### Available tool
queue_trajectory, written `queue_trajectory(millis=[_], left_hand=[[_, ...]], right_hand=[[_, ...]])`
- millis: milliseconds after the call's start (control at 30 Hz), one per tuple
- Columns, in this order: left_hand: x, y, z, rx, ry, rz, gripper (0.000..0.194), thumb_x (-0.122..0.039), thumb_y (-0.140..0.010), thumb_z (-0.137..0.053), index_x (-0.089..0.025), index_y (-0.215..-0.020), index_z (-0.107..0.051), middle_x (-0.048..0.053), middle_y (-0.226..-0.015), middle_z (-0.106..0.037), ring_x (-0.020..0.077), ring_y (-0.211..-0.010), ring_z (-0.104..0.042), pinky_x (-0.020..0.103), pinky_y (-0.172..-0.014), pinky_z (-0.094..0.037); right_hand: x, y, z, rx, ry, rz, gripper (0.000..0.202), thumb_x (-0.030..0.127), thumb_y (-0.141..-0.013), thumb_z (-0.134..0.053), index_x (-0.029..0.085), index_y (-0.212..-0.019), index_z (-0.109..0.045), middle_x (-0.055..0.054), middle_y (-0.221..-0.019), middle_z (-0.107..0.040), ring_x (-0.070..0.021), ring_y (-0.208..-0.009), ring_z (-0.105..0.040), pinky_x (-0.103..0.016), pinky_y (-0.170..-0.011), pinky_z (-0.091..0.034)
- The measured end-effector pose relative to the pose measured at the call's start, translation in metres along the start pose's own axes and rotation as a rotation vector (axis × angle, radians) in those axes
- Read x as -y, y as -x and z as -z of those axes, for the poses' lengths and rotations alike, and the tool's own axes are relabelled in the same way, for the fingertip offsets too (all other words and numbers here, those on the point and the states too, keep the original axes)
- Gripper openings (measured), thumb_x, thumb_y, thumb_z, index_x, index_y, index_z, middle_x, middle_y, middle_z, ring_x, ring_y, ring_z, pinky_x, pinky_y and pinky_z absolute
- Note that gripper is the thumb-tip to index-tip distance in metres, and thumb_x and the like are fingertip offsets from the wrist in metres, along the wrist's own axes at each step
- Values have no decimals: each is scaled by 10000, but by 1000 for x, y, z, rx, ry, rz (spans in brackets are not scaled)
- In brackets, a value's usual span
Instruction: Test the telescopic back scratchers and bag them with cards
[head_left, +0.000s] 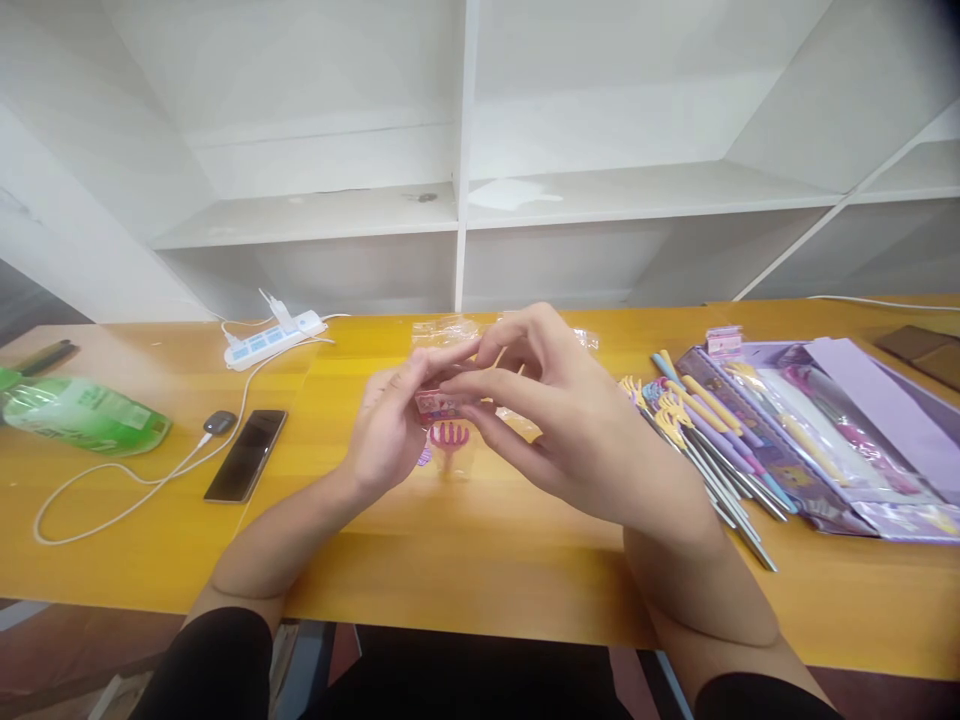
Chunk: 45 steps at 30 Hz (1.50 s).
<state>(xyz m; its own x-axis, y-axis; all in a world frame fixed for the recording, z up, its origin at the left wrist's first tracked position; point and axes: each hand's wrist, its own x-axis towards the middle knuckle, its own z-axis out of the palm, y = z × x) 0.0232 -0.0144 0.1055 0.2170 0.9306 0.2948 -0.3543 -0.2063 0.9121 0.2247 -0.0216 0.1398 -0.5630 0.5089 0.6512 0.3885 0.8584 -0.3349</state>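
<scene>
Both hands meet over the middle of the wooden table. My left hand (390, 425) is closed round a small pink printed packet (439, 405), its thumb at the top edge. From the right, my right hand (555, 410) has its fingertips pressed to the same packet. Part of the packet is hidden by the fingers. Just below it shows a pink claw-shaped head (449, 436) in clear plastic, with a bit of purple beside it. Clear plastic wrappers (446, 330) lie behind the hands.
Metal rods with coloured handles (712, 430) lie to the right, beside an open purple box (795, 450) of wrapped items. At the left are a phone (246, 455), a white cable, a power strip (276, 340) and a green bottle (82, 412). White shelves (645, 190) stand behind.
</scene>
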Motion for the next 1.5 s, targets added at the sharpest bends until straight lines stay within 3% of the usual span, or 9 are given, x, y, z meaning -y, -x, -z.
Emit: queue_trajectory(millis=[267,533,767,867,967,1100,1233,1367,1500], left_hand=[[6,0,2,-35,-17,-35,443,-599,-1081,-563,-282,-1234,-832,71,-1356,-781,319,-1372,-690,458,-1057,-642],[7,1,0,-4,-25,-46,448,-596,-1095,-537,-296,-1263,-826,80,-1251,-812,298,-1236,-758,437,-997,-659],[22,-7,10,110,-45,-120,469,-602,-1042,-645,-305,-1393,-734,88,-1248,-793,278,-1150,-775,396,-922,-672],[38,-16,15,261,-96,-8,501,-535,-953,-806,-241,-1349,-715,110,-1184,-797,285,-1077,-797,392,-897,-672],[58,-23,18,370,-111,197,454,-531,-986,-769,-144,-1215,-700,141,-1041,-801,253,-901,-813,368,-831,-667],[76,-24,18,310,-28,154,501,-626,-1030,-660,-150,-1187,-639,72,-851,-763,149,-616,-721,263,-628,-588],[73,-21,15,183,71,85,483,-662,-1046,-605,-187,-1130,-578,-16,-682,-678,82,-415,-516,198,-447,-437],[62,-22,11,105,121,22,389,-608,-1069,-599,-230,-1132,-534,-45,-648,-670,62,-357,-413,167,-394,-372],[53,-21,10,137,135,-26,332,-562,-1093,-581,-236,-1143,-545,-39,-678,-692,57,-359,-417,163,-396,-387]], right_hand=[[0,-1,1,-10,59,1,179,201,-1057,-603,251,-1201,-698,-111,-1287,-550,-189,-952,-643,-386,-768,-599],[-1,-1,0,-3,87,6,125,226,-1077,-589,241,-1135,-699,-109,-1273,-620,-199,-986,-672,-375,-790,-580],[-15,-4,-2,-77,-10,-51,423,187,-1093,-552,300,-1500,-555,-29,-1081,-734,-165,-919,-694,-330,-819,-581],[-29,-9,2,-202,117,-9,283,165,-1079,-571,268,-1298,-717,-52,-1055,-702,-159,-878,-669,-314,-752,-557],[-42,-14,3,-293,137,-25,206,160,-1069,-590,228,-1128,-775,-48,-975,-661,-148,-822,-646,-306,-721,-549],[-50,-18,0,-321,118,-27,204,174,-1073,-591,231,-1077,-788,-44,-937,-627,-159,-828,-647,-324,-735,-558],[-50,-17,-6,-326,136,16,194,213,-1066,-628,283,-1112,-803,-44,-989,-612,-149,-798,-621,-334,-713,-547],[-51,-14,-18,-340,145,98,376,165,-1055,-629,398,-1325,-747,-39,-1086,-599,-148,-869,-622,-324,-723,-548],[-57,-12,-28,-356,195,130,568,105,-1050,-588,479,-1474,-637,-32,-1140,-589,-143,-909,-616,-306,-715,-542]])
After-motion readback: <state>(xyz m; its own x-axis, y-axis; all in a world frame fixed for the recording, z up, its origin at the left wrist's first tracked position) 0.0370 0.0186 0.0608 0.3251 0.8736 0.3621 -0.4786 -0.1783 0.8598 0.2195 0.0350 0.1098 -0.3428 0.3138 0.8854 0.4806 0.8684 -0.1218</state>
